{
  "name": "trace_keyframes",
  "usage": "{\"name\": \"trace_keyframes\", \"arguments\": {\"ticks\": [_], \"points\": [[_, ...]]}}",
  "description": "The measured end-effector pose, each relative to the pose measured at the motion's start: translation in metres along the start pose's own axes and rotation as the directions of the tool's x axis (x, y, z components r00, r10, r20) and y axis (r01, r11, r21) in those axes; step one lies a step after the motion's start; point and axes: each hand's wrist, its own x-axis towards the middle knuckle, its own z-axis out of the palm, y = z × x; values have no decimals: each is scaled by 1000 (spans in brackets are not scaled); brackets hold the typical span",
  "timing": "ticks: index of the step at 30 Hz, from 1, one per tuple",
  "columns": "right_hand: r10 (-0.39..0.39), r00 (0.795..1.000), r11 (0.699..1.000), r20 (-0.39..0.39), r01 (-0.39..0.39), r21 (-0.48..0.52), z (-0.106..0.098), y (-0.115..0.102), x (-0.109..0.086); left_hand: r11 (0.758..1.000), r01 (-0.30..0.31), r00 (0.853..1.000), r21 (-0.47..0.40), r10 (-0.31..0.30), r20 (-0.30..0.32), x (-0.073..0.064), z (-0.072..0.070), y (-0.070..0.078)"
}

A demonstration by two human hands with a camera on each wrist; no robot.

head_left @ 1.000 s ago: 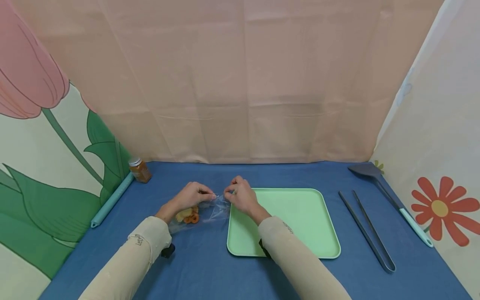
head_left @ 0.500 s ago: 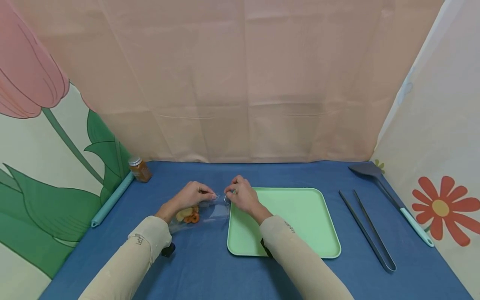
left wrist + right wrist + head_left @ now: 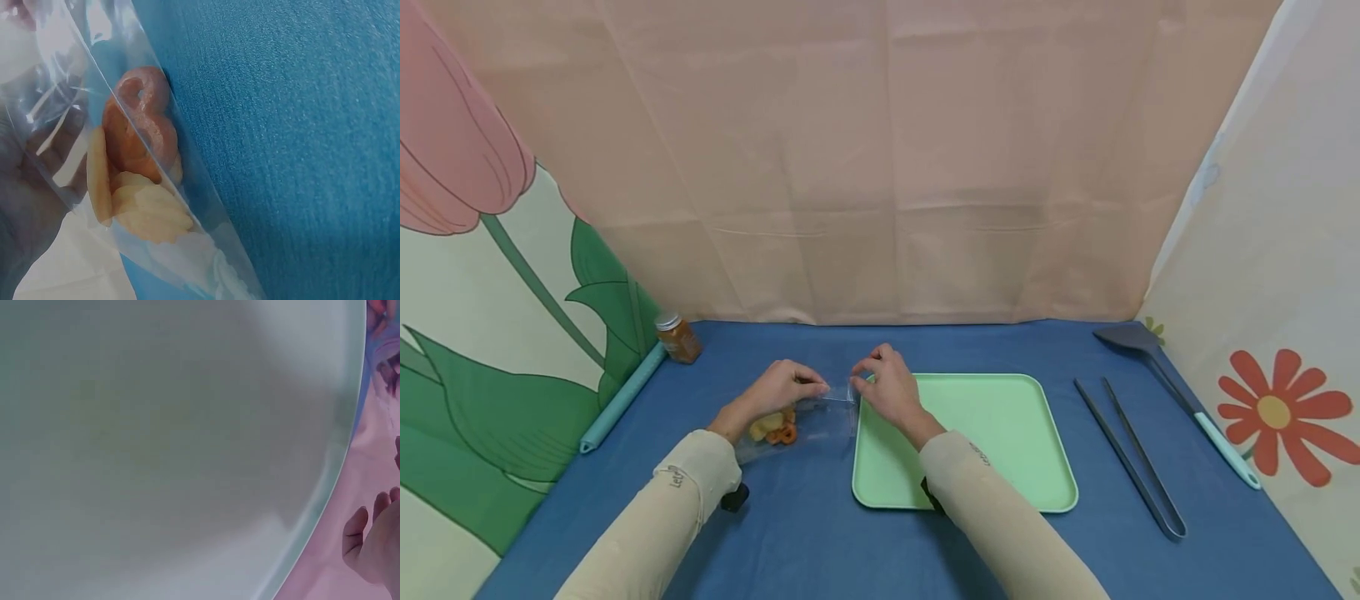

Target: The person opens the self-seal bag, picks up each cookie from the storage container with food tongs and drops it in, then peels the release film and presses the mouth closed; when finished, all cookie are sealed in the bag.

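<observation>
A clear plastic bag [image 3: 823, 425] lies between the hands at the tray's left side. Through its film show a brown figure-eight-shaped biscuit [image 3: 147, 125] and ribbed pale yellow biscuits [image 3: 150, 209]. My left hand [image 3: 778, 390] pinches the upper edge of the bag between thumb and fingertips. My right hand [image 3: 887, 387] hovers over the upper left corner of a light green tray [image 3: 977, 442], close to the bag's right end. Its thumb and index finger stand slightly apart, with no film plainly visible between them.
Metal tongs [image 3: 1138, 467] and a dark spatula [image 3: 1183, 396] with a pale handle lie right of the tray. A small amber jar [image 3: 679, 339] with a silver lid stands at the back left, beside a light blue roll [image 3: 621, 404]. A blue cloth covers the table.
My right hand's thumb and index finger have parted at the bag's end, and the film there lies flatter. My left hand keeps its grip, nearly still.
</observation>
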Motion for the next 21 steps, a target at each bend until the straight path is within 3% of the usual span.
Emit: {"name": "trace_keyframes", "arguments": {"ticks": [8, 15, 21], "points": [[-122, 992, 989, -35, 119, -84, -2, -6, -4, 1000, 7, 1000, 16, -7, -14, -1, 0, 2], [-71, 997, 981, -24, 66, -183, -1, -10, -5, 1000, 14, 1000, 23, -13, -16, -1, 0, 3], [-52, 999, 980, -12, 49, -195, -1, -12, -5, 999, 22, 1000, 25, -22, -13, -1, 1, 4]]}}
